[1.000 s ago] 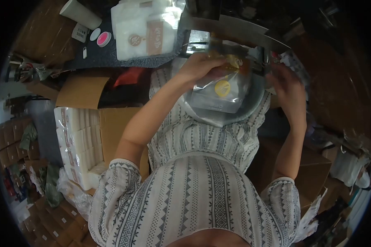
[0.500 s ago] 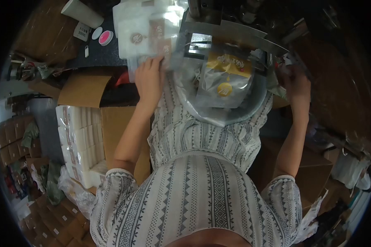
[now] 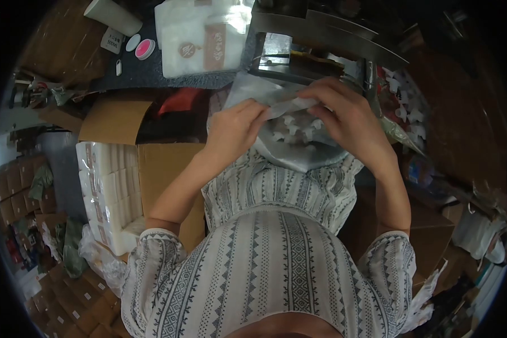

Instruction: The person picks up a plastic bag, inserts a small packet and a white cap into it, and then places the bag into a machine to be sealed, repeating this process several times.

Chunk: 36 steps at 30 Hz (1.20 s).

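In front of me my left hand (image 3: pixel 236 127) is closed, pinching the edge of a clear, whitish plastic pouch (image 3: pixel 245 90). My right hand (image 3: pixel 352 118) is at the pouch's other side, fingers curled round a small white plastic spout (image 3: pixel 305 103) at its edge; the fingers partly hide this piece. Below both hands, a metal basin (image 3: pixel 304 162) lined with clear plastic rests on my lap. Several white plastic spouts (image 3: pixel 292 128) lie in it. Behind the hands, a machine (image 3: pixel 332 28) with a metal bar stands at the table's edge.
At the back left lies a stack of printed pouches (image 3: pixel 188 53). Beside it are a pink-filled jar (image 3: pixel 145 49) and a white cup (image 3: pixel 112 17). An open cardboard box (image 3: pixel 110 121) with packed pouches stands on my left. More white spouts (image 3: pixel 403 101) lie in a bag on my right.
My left hand has drawn a pouch from the stack to above the basin. My right hand has come in from the bag of spouts. The yellow-printed pouch has left the basin top.
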Motion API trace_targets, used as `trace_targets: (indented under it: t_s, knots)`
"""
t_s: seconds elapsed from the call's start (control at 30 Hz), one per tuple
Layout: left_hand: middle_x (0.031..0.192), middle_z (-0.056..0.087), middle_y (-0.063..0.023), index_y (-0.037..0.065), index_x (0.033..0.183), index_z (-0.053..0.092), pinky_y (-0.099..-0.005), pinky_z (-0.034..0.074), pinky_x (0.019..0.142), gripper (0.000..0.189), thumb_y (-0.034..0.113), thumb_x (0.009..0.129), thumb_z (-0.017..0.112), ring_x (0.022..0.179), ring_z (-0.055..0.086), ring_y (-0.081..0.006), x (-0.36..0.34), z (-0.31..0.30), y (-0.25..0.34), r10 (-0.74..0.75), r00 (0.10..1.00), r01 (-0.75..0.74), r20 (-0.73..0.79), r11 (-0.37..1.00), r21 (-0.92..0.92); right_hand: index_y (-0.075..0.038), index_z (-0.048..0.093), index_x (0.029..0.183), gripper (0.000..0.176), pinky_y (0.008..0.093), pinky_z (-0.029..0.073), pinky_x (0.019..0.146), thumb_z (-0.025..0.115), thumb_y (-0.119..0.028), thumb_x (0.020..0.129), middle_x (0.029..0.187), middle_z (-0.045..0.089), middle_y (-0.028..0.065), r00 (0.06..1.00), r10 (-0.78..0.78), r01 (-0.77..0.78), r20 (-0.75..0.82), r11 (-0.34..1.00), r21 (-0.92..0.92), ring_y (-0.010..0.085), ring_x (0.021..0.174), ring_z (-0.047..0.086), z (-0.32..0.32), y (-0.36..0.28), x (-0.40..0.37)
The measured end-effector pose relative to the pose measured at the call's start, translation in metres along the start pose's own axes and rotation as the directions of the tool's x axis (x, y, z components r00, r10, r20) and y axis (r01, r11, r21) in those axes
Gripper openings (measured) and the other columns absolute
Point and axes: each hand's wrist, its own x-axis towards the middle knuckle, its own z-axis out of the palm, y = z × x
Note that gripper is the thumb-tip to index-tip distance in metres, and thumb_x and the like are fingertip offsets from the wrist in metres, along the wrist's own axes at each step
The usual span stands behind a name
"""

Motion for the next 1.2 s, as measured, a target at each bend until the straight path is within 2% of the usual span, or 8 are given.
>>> trace_targets:
  t_s: [0.13,0.2,0.33,0.6,0.67,0.7,1.0,1.2]
  knots:
    - [0.081,0.063,-0.0111,0.002,0.091,0.067,-0.032,0.048,0.056,0.011,0.01,0.084,0.064,0.067,0.064,-0.0242,0.025,0.025,0.003,-0.105,0.961,0.144,0.258,0.98,-0.139,-0.005,0.061,0.111,0.028,0.0334,0.052,0.076,0.064,-0.003,0.083,0.107,0.063,0.0103,0.984,0.153,-0.151,-0.094,0.988,0.031,0.0248,0.093,0.065,-0.005,0.023,-0.008]
    - [0.085,0.066,-0.009,0.001,0.099,0.066,-0.0305,0.049,0.057,0.019,0.017,0.088,0.064,0.069,0.066,-0.0154,0.046,0.041,-0.002,-0.448,0.701,0.679,0.555,0.658,-0.326,-0.005,0.061,0.113,0.029,0.0333,0.051,0.077,0.064,-0.005,0.085,0.108,0.064,0.0108,0.957,0.219,-0.217,-0.191,0.976,0.032,0.0239,0.094,0.065,-0.014,0.03,-0.015]
    - [0.09,0.067,-0.0053,0.001,0.104,0.065,-0.0278,0.05,0.057,0.024,0.022,0.091,0.062,0.073,0.065,-0.0101,0.07,0.062,-0.011,-0.454,0.695,0.69,0.557,0.205,-0.694,-0.006,0.058,0.119,0.033,0.0354,0.05,0.08,0.064,-0.012,0.087,0.11,0.064,0.014,0.875,0.411,-0.463,-0.256,0.865,-0.195,0.0246,0.099,0.064,-0.034,0.039,-0.038]
    - [0.105,0.064,-0.0174,-0.005,0.116,0.057,-0.0377,0.05,0.081,0.043,0.029,0.09,0.062,0.091,0.065,-0.0272,0.054,0.027,-0.083,-0.436,0.9,0.381,-0.014,0.802,-0.46,-0.003,0.061,0.113,0.029,0.0413,0.049,0.082,0.061,-0.01,0.085,0.105,0.065,0.0192,0.871,0.316,-0.479,-0.375,0.712,-0.514,0.0353,0.097,0.063,-0.037,0.128,-0.049]
    - [0.127,0.053,-0.0207,0.002,0.13,0.048,-0.0431,0.043,0.092,0.054,0.032,0.088,0.064,0.11,0.055,-0.0333,0.041,0.014,-0.101,-0.075,0.966,0.21,-0.248,0.787,0.581,-0.003,0.063,0.111,0.027,0.0409,0.049,0.082,0.059,-0.009,0.085,0.105,0.065,0.0194,0.81,0.462,-0.583,-0.363,0.701,-0.41,0.0351,0.097,0.063,-0.039,0.117,-0.043]
    - [0.139,0.04,-0.0187,0.009,0.138,0.04,-0.0474,0.035,0.098,0.063,0.03,0.085,0.066,0.119,0.045,-0.0365,0.021,0.027,-0.11,-0.056,0.984,0.154,-0.171,0.749,0.644,-0.003,0.063,0.111,0.027,0.0409,0.049,0.082,0.059,-0.009,0.085,0.105,0.065,0.0194,0.809,0.462,-0.584,-0.364,0.701,-0.409,0.0351,0.097,0.063,-0.04,0.119,-0.043]
    - [0.079,0.062,-0.0127,0.004,0.087,0.065,-0.0383,0.046,0.059,0.01,0.013,0.087,0.062,0.071,0.06,-0.0337,-0.003,-0.016,-0.067,-0.14,0.937,0.229,-0.32,0.938,0.259,-0.003,0.063,0.114,0.03,0.0374,0.049,0.079,0.056,-0.005,0.086,0.093,0.067,0.0192,0.919,0.294,-0.374,-0.263,0.861,-0.343,0.034,0.088,0.066,-0.045,0.12,-0.053]
    - [0.081,0.062,-0.0106,0.005,0.088,0.065,-0.0372,0.048,0.061,0.007,0.008,0.081,0.066,0.071,0.061,-0.0324,-0.003,-0.02,-0.024,-0.149,0.952,0.211,-0.268,0.953,0.218,-0.003,0.064,0.112,0.029,0.033,0.051,0.074,0.061,-0.004,0.083,0.096,0.068,0.0154,0.658,0.723,-0.725,-0.208,0.684,0.082,0.0278,0.083,0.066,-0.051,0.049,-0.034]
